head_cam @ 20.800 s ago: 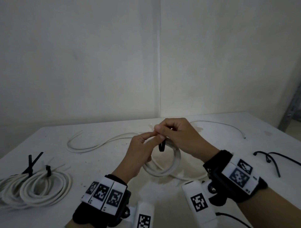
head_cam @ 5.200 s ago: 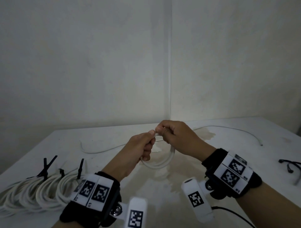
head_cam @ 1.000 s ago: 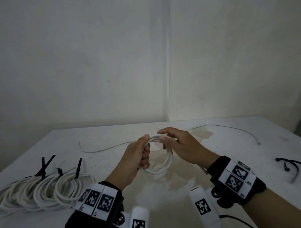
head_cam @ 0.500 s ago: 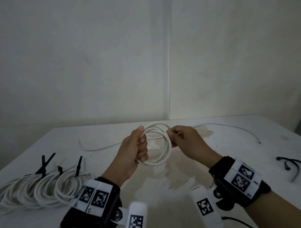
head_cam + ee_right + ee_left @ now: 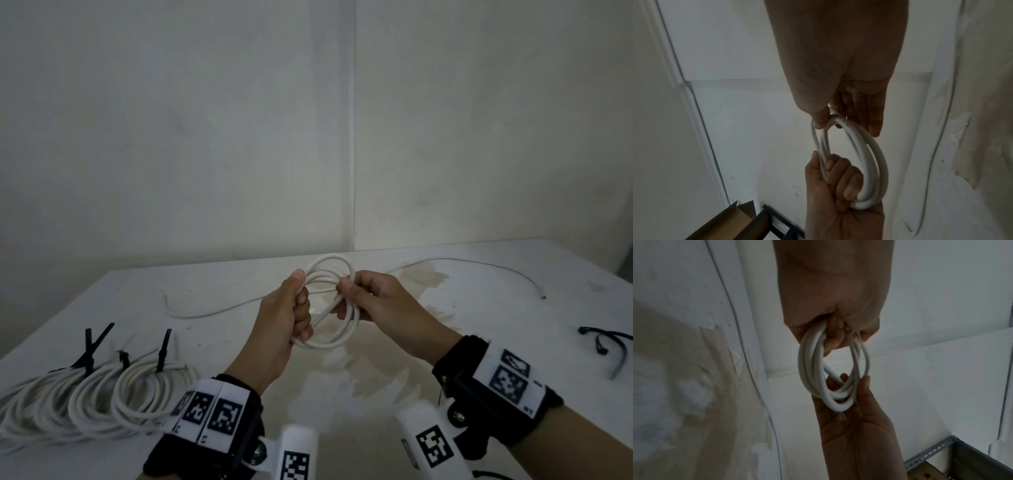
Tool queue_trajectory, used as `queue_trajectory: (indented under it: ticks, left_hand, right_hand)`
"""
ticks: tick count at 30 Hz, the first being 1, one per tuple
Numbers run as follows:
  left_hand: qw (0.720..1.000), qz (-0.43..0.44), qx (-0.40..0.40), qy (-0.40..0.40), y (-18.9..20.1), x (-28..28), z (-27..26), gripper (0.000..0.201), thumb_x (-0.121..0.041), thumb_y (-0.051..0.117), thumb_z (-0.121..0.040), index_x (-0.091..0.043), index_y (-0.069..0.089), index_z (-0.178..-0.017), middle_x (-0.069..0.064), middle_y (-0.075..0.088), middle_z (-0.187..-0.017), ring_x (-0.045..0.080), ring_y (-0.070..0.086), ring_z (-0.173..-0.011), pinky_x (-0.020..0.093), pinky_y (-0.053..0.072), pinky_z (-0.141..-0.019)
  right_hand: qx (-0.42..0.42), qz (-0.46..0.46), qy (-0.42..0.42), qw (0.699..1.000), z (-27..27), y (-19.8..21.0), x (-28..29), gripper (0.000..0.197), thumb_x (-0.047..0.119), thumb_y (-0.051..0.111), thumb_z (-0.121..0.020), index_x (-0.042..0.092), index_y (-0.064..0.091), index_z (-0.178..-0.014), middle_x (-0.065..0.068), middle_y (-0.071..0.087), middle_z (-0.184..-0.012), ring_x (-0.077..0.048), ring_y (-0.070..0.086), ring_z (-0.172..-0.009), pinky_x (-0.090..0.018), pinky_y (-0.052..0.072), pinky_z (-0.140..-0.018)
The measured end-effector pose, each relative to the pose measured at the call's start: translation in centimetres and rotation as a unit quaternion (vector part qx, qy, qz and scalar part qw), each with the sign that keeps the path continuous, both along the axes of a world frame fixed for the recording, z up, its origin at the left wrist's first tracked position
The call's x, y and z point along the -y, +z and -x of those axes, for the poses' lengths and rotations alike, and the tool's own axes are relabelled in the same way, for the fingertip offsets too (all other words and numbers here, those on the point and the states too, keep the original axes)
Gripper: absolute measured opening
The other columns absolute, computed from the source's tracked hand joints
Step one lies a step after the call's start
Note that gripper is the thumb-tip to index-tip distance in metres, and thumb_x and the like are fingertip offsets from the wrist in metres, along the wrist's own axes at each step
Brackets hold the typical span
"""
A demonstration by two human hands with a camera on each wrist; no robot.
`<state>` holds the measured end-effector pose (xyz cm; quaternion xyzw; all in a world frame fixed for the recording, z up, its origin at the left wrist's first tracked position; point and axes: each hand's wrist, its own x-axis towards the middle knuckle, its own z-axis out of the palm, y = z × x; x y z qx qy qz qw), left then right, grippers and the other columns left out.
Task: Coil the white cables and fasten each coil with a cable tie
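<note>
A small coil of white cable (image 5: 346,334) hangs in the air over the table's middle, held between both hands. My left hand (image 5: 301,301) grips the coil's left side in a fist, with the thumb on top. My right hand (image 5: 342,298) pinches the right side, where one strand crosses the loop slantwise. In the left wrist view the left hand (image 5: 831,332) holds the top of the coil (image 5: 807,366) and the right hand's fingers (image 5: 863,386) hold its bottom. The right wrist view shows my right hand (image 5: 828,121) pinching the coil (image 5: 877,162). No tie is on this coil.
Three tied coils (image 5: 89,394) with black cable ties lie at the table's (image 5: 205,274) left front. Loose black cable ties (image 5: 606,346) lie at the right edge. A thin white cable (image 5: 212,310) trails across the back of the table. A brown stain spreads under my hands.
Both hands lifted the coil higher and turned it upright. The right hand's stretched fingers have curled round the coil's right side. The left hand keeps its grip.
</note>
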<state>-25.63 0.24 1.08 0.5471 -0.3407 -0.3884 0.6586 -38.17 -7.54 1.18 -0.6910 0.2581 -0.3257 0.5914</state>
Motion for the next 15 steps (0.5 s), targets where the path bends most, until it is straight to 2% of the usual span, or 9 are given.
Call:
queue_trajectory:
  ticks: [4,7,9,11,13,15]
  left_hand:
    - [1.0,-0.001,0.017,0.01,0.0,0.13,0.17,0.038,-0.03,0.037,-0.097,-0.016,0.034,-0.061,-0.009,0.023,-0.042,0.007,0.019,-0.036,0.019,0.027,-0.037]
    - [1.0,-0.003,0.02,0.013,-0.1,0.14,0.28,0.038,-0.03,0.037,-0.097,-0.016,0.035,-0.062,-0.008,0.023,-0.043,0.007,0.02,-0.036,0.018,0.028,-0.038]
    - [1.0,0.002,0.02,0.016,-0.01,0.06,0.25,0.039,-0.03,0.038,-0.097,-0.016,0.035,-0.061,-0.007,0.024,-0.044,0.007,0.02,-0.037,0.018,0.028,-0.038]
    - [0.999,0.011,0.022,0.024,0.26,0.14,0.21,0.039,-0.029,0.038,-0.097,-0.015,0.036,-0.061,-0.008,0.024,-0.043,0.007,0.021,-0.036,0.018,0.028,-0.037]
    - [0.999,0.018,0.019,0.035,0.56,0.23,0.19,0.04,-0.028,0.04,-0.097,-0.014,0.036,-0.06,-0.008,0.025,-0.041,0.007,0.021,-0.035,0.018,0.028,-0.037]
    - [0.998,0.03,0.01,0.048,0.67,0.45,0.11,0.041,-0.028,0.04,-0.097,-0.015,0.035,-0.058,-0.009,0.025,-0.039,0.007,0.021,-0.035,0.018,0.028,-0.036]
  right_hand:
    - [0.036,-0.043,0.02,0.998,-0.17,0.08,-0.43,0.021,0.018,0.045,-0.096,0.005,0.057,-0.083,-0.008,0.066,-0.08,-0.018,0.067,-0.073,-0.023,0.057,-0.071]
    - [0.06,-0.085,0.032,0.994,-0.35,0.05,-0.76,0.02,0.018,0.043,-0.096,0.007,0.053,-0.082,-0.005,0.059,-0.07,-0.014,0.061,-0.056,-0.022,0.053,-0.061]
    - [0.064,-0.092,0.052,0.992,-0.39,-0.03,-0.91,0.017,0.02,0.044,-0.096,0.011,0.051,-0.084,-0.003,0.052,-0.067,-0.009,0.052,-0.052,-0.022,0.048,-0.064]
    - [0.006,-0.01,0.061,0.998,-0.18,0.19,-0.75,0.009,0.022,0.053,-0.091,0.013,0.052,-0.09,-0.004,0.053,-0.071,-0.009,0.055,-0.058,-0.02,0.046,-0.062]
    - [-0.071,0.083,0.064,0.992,0.14,0.58,-0.33,0.026,0.015,0.067,-0.082,0.012,0.052,-0.103,-0.005,0.058,-0.077,-0.018,0.059,-0.069,-0.02,0.048,-0.059]
    - [-0.12,0.13,0.057,0.982,0.25,0.88,-0.03,0.04,0.008,0.07,-0.079,0.013,0.05,-0.114,-0.005,0.06,-0.084,-0.029,0.061,-0.08,-0.025,0.053,-0.068]
